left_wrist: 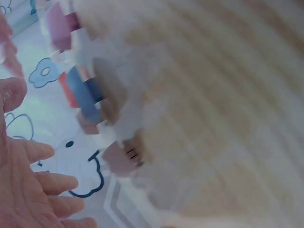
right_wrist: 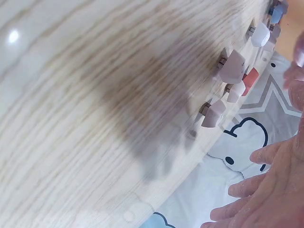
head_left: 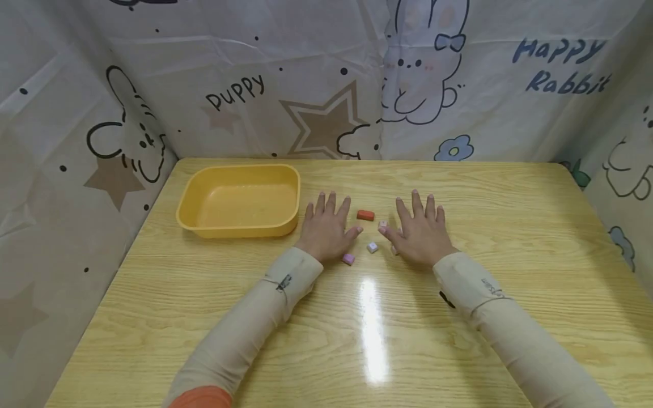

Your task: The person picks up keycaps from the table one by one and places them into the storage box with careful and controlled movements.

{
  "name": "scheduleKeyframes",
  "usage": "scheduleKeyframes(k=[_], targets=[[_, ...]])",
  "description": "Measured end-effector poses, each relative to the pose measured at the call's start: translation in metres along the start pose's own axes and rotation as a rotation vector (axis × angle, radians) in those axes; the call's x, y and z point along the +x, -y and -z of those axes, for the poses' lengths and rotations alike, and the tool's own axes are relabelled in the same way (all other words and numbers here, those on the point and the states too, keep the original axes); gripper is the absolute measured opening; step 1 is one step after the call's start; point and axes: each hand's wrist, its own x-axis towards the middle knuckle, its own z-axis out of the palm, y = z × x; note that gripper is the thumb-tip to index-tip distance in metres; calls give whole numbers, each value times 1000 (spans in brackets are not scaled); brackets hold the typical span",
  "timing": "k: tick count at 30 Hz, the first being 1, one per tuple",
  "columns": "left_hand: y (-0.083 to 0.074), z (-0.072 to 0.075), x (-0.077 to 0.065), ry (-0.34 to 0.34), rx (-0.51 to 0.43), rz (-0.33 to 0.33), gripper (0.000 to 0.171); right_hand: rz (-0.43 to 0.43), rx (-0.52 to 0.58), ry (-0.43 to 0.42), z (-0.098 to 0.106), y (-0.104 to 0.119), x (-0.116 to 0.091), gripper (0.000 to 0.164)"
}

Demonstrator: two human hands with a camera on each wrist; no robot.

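My left hand [head_left: 325,232] hovers over the table with its fingers spread and nothing in its grasp. My right hand [head_left: 422,235] faces it across a small group of keycaps, fingers likewise spread. Between the hands lie a wide red keycap [head_left: 365,215], a white keycap [head_left: 372,247] and a pale pink keycap [head_left: 383,224]. Beside the left wrist is a purple keycap [head_left: 348,259]. Another pale keycap [head_left: 394,250] is partly covered by the right thumb. The left wrist view also has a blue keycap [left_wrist: 81,92], hidden by the left hand in the head view.
A yellow plastic basin [head_left: 240,232] stands at the back left, just left of the left hand. The wooden table [head_left: 520,226] ends at a cartoon-printed cloth [head_left: 316,56] hung behind and along the sides. A small dark object [head_left: 446,299] shows beneath the right sleeve.
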Motion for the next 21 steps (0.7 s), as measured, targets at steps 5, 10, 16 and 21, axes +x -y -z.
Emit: scheduleKeyframes(k=[5, 10, 16, 21], targets=[[7, 11, -5, -42, -40, -25, 71, -2, -1, 4, 0, 1, 0, 79], [32, 30, -18, -119, -89, -47, 69, 2, -2, 8, 0, 2, -1, 79], [94, 51, -50, -265, -135, 1, 69, 6, -11, 10, 1, 3, -1, 78], [153, 52, -78, -316, -192, 120, 66, 6, -21, 9, 2, 3, -2, 78]])
